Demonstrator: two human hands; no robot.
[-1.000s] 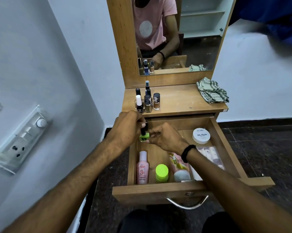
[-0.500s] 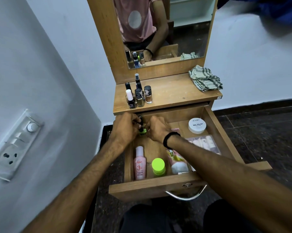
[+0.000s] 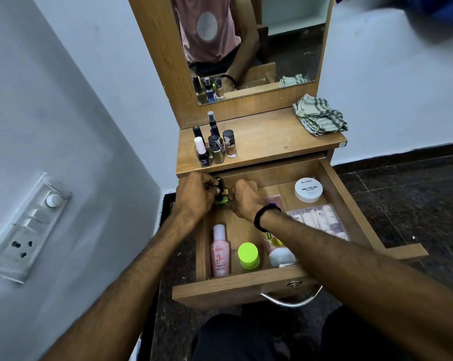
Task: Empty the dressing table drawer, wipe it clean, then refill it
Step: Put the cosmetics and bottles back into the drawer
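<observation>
Lower centre, the open drawer [image 3: 233, 290] holds one pink bottle [image 3: 221, 252] marked "3", one green-capped jar [image 3: 248, 254], one white tube [image 3: 280, 254] and one clear pack of small tubes [image 3: 320, 220]. At its back left, the left hand [image 3: 194, 195] and right hand [image 3: 247, 201] have their fingers clenched on one green nail-polish bottle [image 3: 221, 201]. One white tub [image 3: 308, 190] reads "ZUDIO NAIL POLISH". Beyond, on the counter [image 3: 272, 136] — six small bottles [image 3: 215, 144], one checked cloth [image 3: 319, 115].

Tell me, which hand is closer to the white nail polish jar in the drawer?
The right hand. It is a little way left of the white jar, not touching it. The left hand is farther left, beyond the green bottle that both hands hold.
</observation>
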